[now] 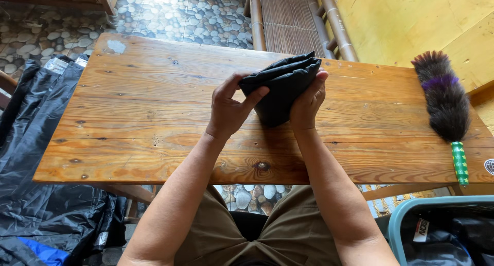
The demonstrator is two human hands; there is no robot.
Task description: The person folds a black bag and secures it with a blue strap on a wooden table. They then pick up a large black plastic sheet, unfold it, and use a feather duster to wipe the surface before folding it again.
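Both hands are up over the middle of the wooden table (154,91), closed around a folded black cloth (280,86) that they hold between them, just above the boards. The left hand (229,109) pinches the near corner, thumb on top and fingers curled beneath; the right hand (309,104) cups the other side, palm pressed flat against the folds. The cloth looks thin and slippery, stacked in several layers, so if either hand eases off, I would expect the layers to slide apart and the bundle to fall open onto the table. The top edges already fan out a little at the far end, which is where it seems likeliest to come loose. The table is made of worn orange-brown planks with knots and a pale scuff at its far left corner. A feather duster (445,99) with a green handle lies well off to the right. Dark plastic sheeting (46,194) is heaped on the floor to the left, and a pale blue basket (406,217) with dark things in it sits at the lower right. The floor (195,14) is set with pebbles, and a yellow wall stands beyond the bamboo.
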